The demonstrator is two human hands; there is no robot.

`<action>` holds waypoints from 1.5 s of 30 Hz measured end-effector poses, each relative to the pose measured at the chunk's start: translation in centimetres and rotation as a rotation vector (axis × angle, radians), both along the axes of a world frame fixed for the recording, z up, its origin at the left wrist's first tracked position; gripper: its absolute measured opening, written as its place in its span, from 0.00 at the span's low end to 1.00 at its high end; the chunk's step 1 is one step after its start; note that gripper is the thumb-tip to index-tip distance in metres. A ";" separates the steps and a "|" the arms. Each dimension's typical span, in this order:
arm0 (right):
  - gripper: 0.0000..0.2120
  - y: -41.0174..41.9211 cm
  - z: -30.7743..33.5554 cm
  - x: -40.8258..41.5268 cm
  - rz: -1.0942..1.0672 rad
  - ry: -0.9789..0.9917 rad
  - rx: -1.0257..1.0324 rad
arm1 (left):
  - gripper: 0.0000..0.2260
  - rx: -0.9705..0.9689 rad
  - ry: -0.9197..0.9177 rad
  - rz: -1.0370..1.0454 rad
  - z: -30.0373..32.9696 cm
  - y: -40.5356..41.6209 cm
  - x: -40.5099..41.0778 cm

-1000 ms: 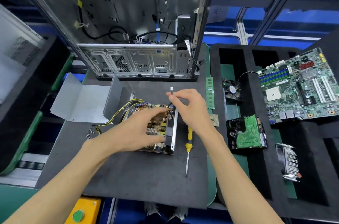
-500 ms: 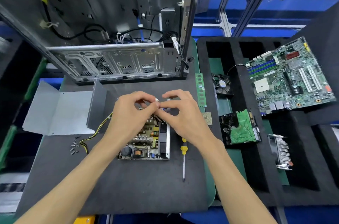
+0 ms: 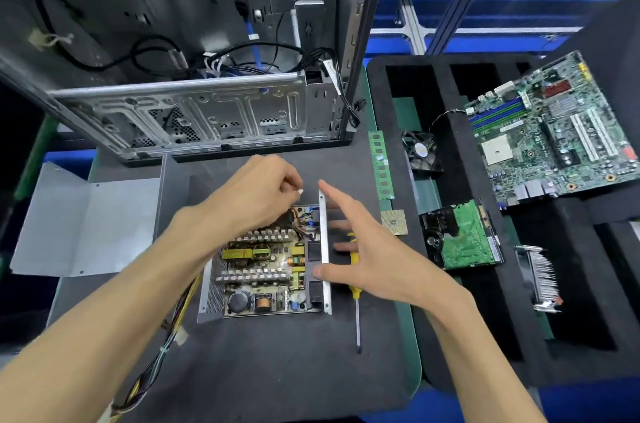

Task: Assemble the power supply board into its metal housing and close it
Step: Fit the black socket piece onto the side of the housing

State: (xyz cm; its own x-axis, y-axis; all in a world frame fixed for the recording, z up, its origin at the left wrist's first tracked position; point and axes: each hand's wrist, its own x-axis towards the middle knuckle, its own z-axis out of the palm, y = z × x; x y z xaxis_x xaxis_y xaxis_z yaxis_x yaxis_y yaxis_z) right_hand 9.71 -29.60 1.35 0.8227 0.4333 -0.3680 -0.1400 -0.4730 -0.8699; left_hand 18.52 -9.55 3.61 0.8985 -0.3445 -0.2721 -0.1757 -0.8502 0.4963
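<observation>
Here we log the power supply board (image 3: 263,270) lying flat in its open metal housing (image 3: 323,249) at the middle of the dark mat (image 3: 277,370), components facing up.

Our left hand (image 3: 256,200) sits over the far end of the board, fingers curled, pinching a small white connector (image 3: 300,191) between thumb and fingertips. The connector is held just above the board's far right corner, close to the top of the housing's upright right wall; whether it touches the wall we cannot tell.

Our right hand (image 3: 367,256) is spread against the outside of that same wall: the thumb presses the wall near its middle, the index finger reaches up along it toward the far end, and the other fingers stay relaxed on the outer side. It curls round nothing. So the housing wall lies between thumb and fingers of the right hand, and the board itself lies to the left of it, under the left wrist.

A bundle of yellow and black wires (image 3: 162,350) runs off the housing's near left corner along the mat.

A yellow-handled screwdriver (image 3: 356,298) lies on the mat just right of the housing, partly under the right hand. The grey metal cover (image 3: 86,221) rests to the left, apart from the housing. An open computer case (image 3: 194,83) stands behind.
</observation>
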 end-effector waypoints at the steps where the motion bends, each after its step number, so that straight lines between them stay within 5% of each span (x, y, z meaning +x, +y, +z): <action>1: 0.50 -0.1 -0.1 0.0 -0.001 0.003 0.003 | 0.06 0.010 0.024 -0.014 0.0 0.0 0.6; 11: 0.50 -0.2 -0.3 0.4 -0.006 0.014 0.005 | 0.07 0.201 0.207 -0.297 -0.2 -1.2 3.2; 19: 0.50 -0.2 -0.3 0.5 -0.008 0.034 0.031 | 0.08 0.178 0.321 -0.309 0.2 -1.3 4.0; 30: 0.50 -0.1 -0.3 0.5 -0.008 0.033 0.037 | 0.03 0.358 0.245 -0.170 2.3 -4.2 4.5; 35: 0.50 -0.1 -0.3 0.5 -0.007 0.036 0.041 | 0.12 0.518 0.398 -0.192 0.3 -4.6 5.3; 45: 0.50 -0.2 -0.4 0.5 -0.008 0.034 0.059 | 0.10 0.489 0.505 -0.234 -1.1 -4.5 6.1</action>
